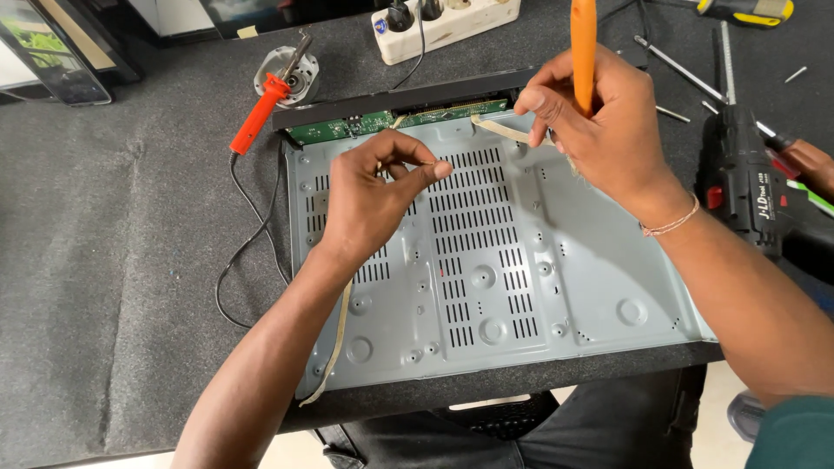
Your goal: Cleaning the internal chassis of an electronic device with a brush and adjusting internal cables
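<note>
Nearest the camera, the person's lap in dark trousers shows below the edge of a dark grey worktop [104, 260]. On the worktop lies a flat grey metal chassis [565, 287], empty inside, its floor punched with rows of vent slots. A thin beige flat cable [334, 347] trails down the chassis's left side to its near corner.

Over the middle of the chassis, the left hand [369, 204] pinches its thumb and fingertips together; it seems to hold the upper end of that beige cable, though the contact is too small to be sure. Further back and to the right, the right hand [599, 130] is closed around the orange handle of a tool [584, 48], held upright, with its working end hidden behind the fingers. Just beside those fingers a second short beige strip [499, 128] lies on the chassis's far edge.

Along that far edge sits a narrow green circuit board [382, 122] behind a black front panel [391, 100]. Judging from this, the case looks mostly stripped, with the front board and its cables the parts left to free.

Beyond the chassis, a red-handled soldering iron [261, 113] rests on a round stand, its black cord looping down the worktop. A white power strip [447, 22] lies at the back, and a black cordless drill [751, 191] with loose screwdrivers lies to the right.
</note>
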